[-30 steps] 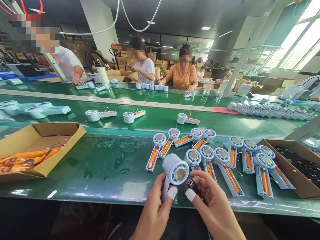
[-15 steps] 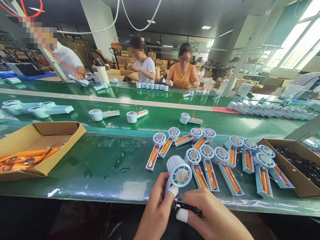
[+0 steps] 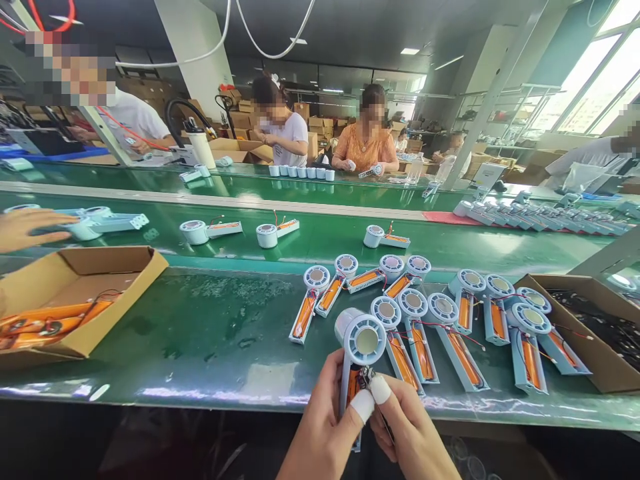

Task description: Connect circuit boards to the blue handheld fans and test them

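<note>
A light blue handheld fan unit (image 3: 364, 339) is held upright over the bench's front edge, its round head on top and its handle below. My left hand (image 3: 333, 417) is wrapped round that handle, with a white cover on the thumb. Pinched in my right hand (image 3: 405, 420), whose thumb is also covered in white, is a small dark part (image 3: 367, 377) against the open handle. Both thumbs nearly meet there. Orange pieces show inside the handle. Several similar fan units (image 3: 443, 308) lie just beyond, with orange cells and thin wires.
A cardboard box (image 3: 125, 261) with orange cells stands left; another (image 3: 560, 283) with dark parts stands right. Fan units (image 3: 194, 232) lie on the green belt (image 3: 320, 233). Another person's hand (image 3: 35, 228) reaches in at left. People work across the belt.
My right hand has turned upward and closer to my left, bringing the dark part against the handle. Another person's hand has come in at left. The person in orange has picked up a fan unit.
</note>
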Motion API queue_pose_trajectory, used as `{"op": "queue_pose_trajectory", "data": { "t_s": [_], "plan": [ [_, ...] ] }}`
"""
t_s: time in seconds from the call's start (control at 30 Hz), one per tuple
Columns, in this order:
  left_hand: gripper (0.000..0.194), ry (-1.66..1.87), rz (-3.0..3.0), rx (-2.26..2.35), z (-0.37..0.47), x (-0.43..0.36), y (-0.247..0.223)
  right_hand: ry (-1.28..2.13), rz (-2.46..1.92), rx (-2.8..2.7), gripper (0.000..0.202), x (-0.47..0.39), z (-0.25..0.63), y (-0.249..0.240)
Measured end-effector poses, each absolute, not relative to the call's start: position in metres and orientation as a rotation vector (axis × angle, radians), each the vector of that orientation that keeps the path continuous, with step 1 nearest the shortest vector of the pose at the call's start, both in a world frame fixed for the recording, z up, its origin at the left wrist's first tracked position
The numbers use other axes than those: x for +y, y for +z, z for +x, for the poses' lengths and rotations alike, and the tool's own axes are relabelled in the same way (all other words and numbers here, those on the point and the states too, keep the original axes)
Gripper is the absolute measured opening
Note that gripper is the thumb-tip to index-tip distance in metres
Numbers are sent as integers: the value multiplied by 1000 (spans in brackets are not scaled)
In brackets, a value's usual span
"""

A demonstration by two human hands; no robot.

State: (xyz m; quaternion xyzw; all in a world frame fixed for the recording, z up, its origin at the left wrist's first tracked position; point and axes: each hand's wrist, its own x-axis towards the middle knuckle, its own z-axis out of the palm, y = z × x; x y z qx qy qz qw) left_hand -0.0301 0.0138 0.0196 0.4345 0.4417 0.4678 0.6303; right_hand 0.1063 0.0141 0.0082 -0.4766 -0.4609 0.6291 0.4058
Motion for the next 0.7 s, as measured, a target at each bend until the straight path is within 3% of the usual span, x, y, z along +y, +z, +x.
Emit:
{"op": "queue_pose_trajectory", "data": {
  "t_s": [0.27,0.5,0.7],
  "plan": [
    [51,1126,1007,1338,-20,8,13,1449,-1205,-1136,54,6,105,14],
    [44,1211,898,1499,-13,12,13,744,-1275,-1394,45,-16,98,-19],
    [46,1116,856,1432,-10,16,15,377,-1307,-1470,38,-12,93,-28]
  ]
}}
